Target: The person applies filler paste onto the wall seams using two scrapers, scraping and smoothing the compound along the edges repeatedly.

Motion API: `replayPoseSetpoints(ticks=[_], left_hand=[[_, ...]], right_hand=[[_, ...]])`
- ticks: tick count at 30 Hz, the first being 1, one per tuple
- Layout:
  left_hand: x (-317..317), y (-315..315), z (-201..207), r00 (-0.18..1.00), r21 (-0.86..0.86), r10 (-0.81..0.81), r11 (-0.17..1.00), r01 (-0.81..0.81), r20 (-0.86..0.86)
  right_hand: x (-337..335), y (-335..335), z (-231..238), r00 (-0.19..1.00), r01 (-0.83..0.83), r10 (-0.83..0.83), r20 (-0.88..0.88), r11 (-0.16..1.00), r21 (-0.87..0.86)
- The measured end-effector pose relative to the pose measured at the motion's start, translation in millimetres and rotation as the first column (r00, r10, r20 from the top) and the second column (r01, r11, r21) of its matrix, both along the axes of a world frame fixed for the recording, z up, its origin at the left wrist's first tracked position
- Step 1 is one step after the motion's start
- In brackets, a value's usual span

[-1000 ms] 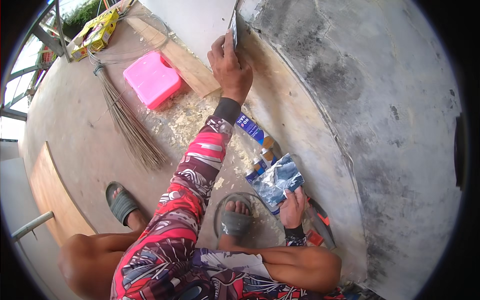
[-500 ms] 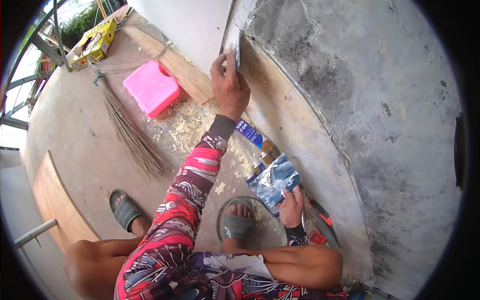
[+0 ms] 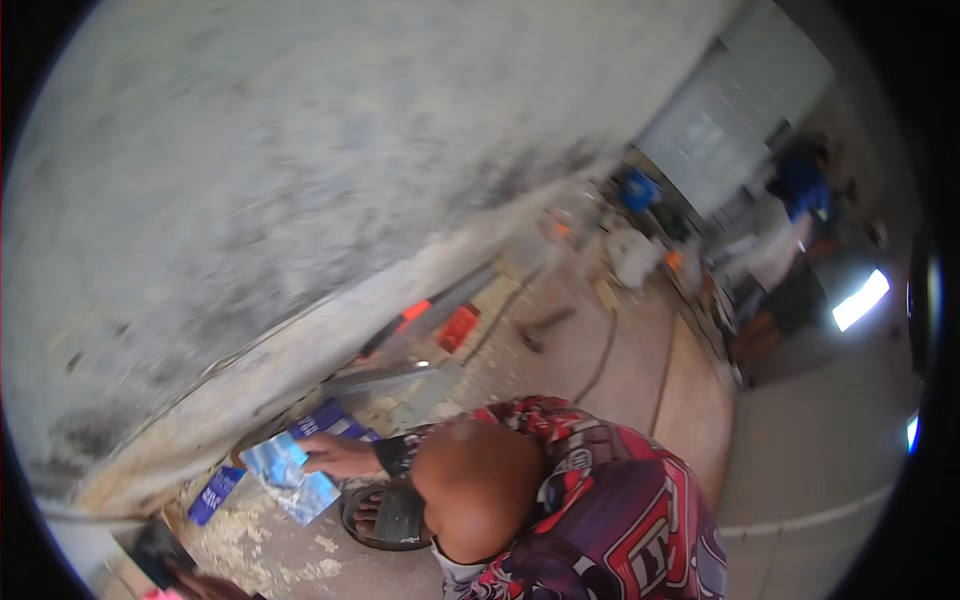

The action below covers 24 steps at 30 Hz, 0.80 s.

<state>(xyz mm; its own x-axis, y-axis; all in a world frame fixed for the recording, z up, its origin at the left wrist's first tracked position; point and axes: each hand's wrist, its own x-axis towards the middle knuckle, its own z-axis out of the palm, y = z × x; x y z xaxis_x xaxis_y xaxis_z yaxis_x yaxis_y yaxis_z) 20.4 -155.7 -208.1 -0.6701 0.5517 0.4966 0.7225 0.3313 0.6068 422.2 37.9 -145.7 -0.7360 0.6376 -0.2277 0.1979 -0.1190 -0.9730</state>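
Head view: right hand (image 3: 338,456) grasps blue sheet (image 3: 285,472); left hand (image 3: 208,586) grip unclear; flake-strewn floor (image 3: 240,545) meets stained wall (image 3: 330,150).

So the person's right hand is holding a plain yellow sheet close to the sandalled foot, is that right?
Not quite: the sheet isn't plain yellow but blue, smeared with white. The head view shows it in the person's right hand, close to the sandalled foot.

Head-worn fisheye looks down, tilted, at wall (image 3: 300,150) and floor (image 3: 560,365); wearer's knee (image 3: 475,490) near.
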Motion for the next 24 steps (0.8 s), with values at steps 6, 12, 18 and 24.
replayPoseSetpoints(ticks=[6,12,18,24], left_hand=[[62.7,24.6,70.3,0.555,0.638,-0.523,0.77,-0.02,0.647],[96.2,41.7,73.0,0.055,0.721,-0.723,0.691,0.054,0.689],[133.4,38.5,47.4,-0.052,0.599,-0.601,0.78,0.18,0.798],[53.6,48.3,-71.6,-0.597,0.813,-0.592,0.55,0.192,0.542]], right_hand=[[-1.3,1.8,45.4,0.99,0.08,-0.092,-0.104,0.99,-0.114],[9.5,-1.9,16.1,0.967,0.221,-0.239,-0.089,0.959,-0.177],[46.8,-24.4,61.8,0.936,0.307,-0.347,-0.066,0.891,-0.334],[42.3,-14.4,63.9,0.955,0.29,-0.294,0.034,0.912,-0.288]])
